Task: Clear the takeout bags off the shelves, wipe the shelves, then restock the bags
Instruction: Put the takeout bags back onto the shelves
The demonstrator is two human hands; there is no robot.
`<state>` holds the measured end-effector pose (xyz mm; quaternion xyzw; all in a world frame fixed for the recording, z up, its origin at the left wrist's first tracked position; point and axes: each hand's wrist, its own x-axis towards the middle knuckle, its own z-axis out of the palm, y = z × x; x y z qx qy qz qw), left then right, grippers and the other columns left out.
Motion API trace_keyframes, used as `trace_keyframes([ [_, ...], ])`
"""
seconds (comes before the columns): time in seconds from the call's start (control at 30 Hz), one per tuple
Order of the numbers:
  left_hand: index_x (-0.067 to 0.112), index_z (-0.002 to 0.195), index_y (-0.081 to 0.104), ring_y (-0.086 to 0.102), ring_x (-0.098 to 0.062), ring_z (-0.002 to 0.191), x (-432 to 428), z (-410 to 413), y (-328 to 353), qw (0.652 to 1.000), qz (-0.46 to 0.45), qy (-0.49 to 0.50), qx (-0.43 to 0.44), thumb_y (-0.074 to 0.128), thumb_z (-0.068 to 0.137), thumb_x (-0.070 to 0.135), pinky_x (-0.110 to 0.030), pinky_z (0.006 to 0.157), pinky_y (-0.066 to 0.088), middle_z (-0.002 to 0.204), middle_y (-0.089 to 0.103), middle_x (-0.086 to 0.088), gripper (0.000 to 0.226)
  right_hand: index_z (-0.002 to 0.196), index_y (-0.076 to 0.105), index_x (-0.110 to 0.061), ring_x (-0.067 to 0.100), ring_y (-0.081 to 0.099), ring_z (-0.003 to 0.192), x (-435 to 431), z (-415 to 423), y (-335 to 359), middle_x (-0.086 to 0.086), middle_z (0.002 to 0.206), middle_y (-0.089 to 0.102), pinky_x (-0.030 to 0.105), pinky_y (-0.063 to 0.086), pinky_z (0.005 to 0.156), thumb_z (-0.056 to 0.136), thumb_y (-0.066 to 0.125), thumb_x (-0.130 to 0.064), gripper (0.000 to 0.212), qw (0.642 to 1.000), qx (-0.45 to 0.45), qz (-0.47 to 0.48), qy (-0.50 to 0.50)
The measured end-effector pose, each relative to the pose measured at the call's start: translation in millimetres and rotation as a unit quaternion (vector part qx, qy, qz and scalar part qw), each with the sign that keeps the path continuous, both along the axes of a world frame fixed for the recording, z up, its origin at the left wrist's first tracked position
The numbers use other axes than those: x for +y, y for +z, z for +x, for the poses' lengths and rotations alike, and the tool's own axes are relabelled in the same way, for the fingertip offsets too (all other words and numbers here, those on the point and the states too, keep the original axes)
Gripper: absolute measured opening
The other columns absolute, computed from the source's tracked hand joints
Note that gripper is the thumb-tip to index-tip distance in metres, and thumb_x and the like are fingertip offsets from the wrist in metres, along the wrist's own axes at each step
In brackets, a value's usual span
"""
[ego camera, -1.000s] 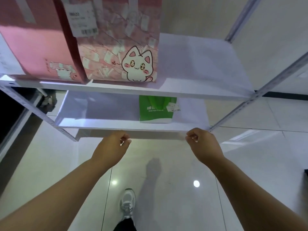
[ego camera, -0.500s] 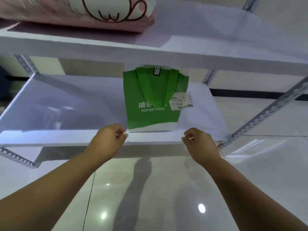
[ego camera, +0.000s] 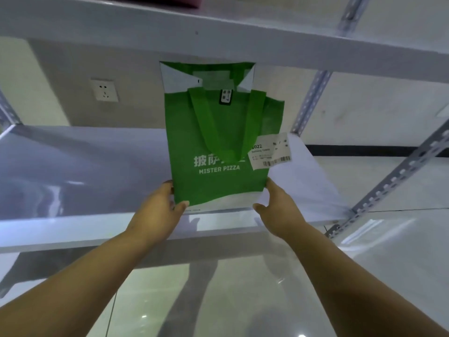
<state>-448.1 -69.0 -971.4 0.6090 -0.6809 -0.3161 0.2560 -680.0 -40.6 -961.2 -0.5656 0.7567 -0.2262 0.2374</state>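
**Change of state.** Both hands have left the front edge of the lower shelf [ego camera: 73,171] and closed in on the green Mister Pizza bag [ego camera: 213,142]. The left hand [ego camera: 158,210] grips the lower left corner, with its thumb across the front face. The right hand [ego camera: 277,210] grips the lower right corner, with its fingers along the side edge. The hands are apart, one on each side of the bag.

**Position of the bag.** The bag stands upright near the front of the lower shelf, under the upper shelf [ego camera: 218,40]. Its handles hang down the front face. A printed receipt label [ego camera: 271,152] sticks out at its right edge.

**Meaning for the task.** The reach is complete and the hold is made. The bag appears ready to come off the shelf, so this is judged to be the clearing stage. The shelf has not been wiped yet.

**Difference from half a second ago.** Then, both hands were loosely curled at the shelf edge, clear of the bag. The bag now fills more of the view.
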Motion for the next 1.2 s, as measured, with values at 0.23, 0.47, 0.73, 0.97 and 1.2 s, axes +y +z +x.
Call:
trace_keyframes([
  [0.23,0.018,0.115,0.057,0.059,-0.020,0.087,8,4,-5,0.999,-0.021,0.043,0.026,0.061,0.089,0.017,-0.029,0.073,0.043,0.103,0.066,-0.003,0.027,0.122,0.057,-0.021,0.018,0.058,0.088,10,1,-6,-0.002,0.113,0.063,0.034,0.051,0.077,0.092,0.052,-0.006,0.034,0.997,-0.039,-0.039,-0.046],
  [0.47,0.015,0.109,0.067,0.059,-0.015,0.074,63,6,8,0.999,-0.024,0.031,0.004,0.066,0.085,0.015,-0.024,0.062,0.039,0.084,0.063,0.001,0.023,0.096,0.067,-0.013,0.022,0.059,0.071,65,-7,2,0.003,0.084,0.066,0.032,0.050,0.066,0.090,0.058,-0.013,0.011,0.996,0.003,-0.068,-0.058],
  [0.73,0.019,0.104,0.071,0.065,-0.013,0.084,151,-1,27,1.000,-0.001,-0.015,0.001,0.066,0.085,0.011,-0.029,0.077,0.050,0.085,0.067,0.009,0.022,0.091,0.069,-0.016,0.024,0.061,0.077,161,-22,21,0.002,0.083,0.066,0.034,0.051,0.072,0.089,0.059,-0.014,0.011,0.997,0.017,-0.053,-0.045],
  [0.97,0.019,0.101,0.072,0.065,-0.017,0.084,200,-10,45,0.999,-0.024,-0.029,-0.014,0.067,0.084,0.012,-0.032,0.077,0.052,0.088,0.071,0.004,0.019,0.095,0.072,-0.016,0.021,0.059,0.083,223,-39,33,-0.003,0.087,0.063,0.026,0.046,0.068,0.087,0.062,-0.012,0.013,0.995,-0.010,-0.087,-0.049],
  [1.2,0.017,0.105,0.071,0.060,-0.011,0.083,219,-24,103,0.992,-0.110,-0.053,0.000,0.066,0.084,0.007,-0.013,0.067,0.042,0.090,0.068,0.008,0.024,0.100,0.071,-0.015,0.024,0.061,0.087,242,-54,91,0.002,0.093,0.068,0.031,0.051,0.077,0.088,0.062,-0.013,0.016,0.984,0.002,-0.173,-0.041],
])
